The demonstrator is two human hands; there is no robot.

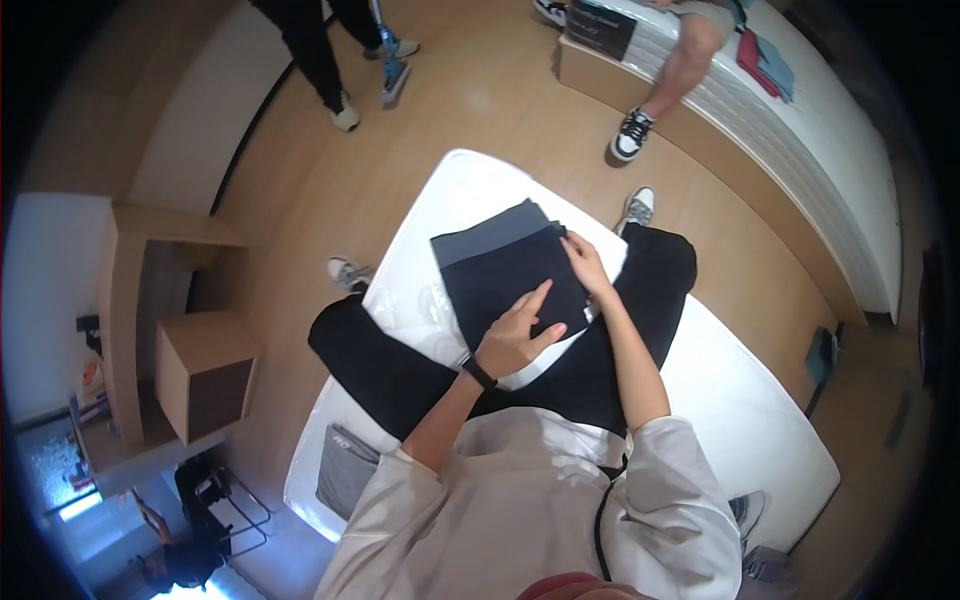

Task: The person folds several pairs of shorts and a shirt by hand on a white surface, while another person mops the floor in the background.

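Note:
A folded dark navy garment (510, 275) lies on the white mattress between my spread legs. A folded grey cloth (490, 235) shows along its far edge, partly covered by it. My left hand (512, 340), with a black band at the wrist, rests on the dark garment near its close edge, fingers stretched and thumb apart. At the far right corner, my right hand (588, 262) has its fingers closed over the garment's side edge; its thumb is hidden. A small white tag (589, 314) shows at the right side of the garment, below my right hand.
I sit astride the plastic-covered mattress (720, 400). A grey folded item (345, 468) lies behind my left leg. Ahead, one person stands by a blue-headed floor tool (393, 75); another sits on a second mattress (790, 140). Wooden furniture (205, 375) stands left.

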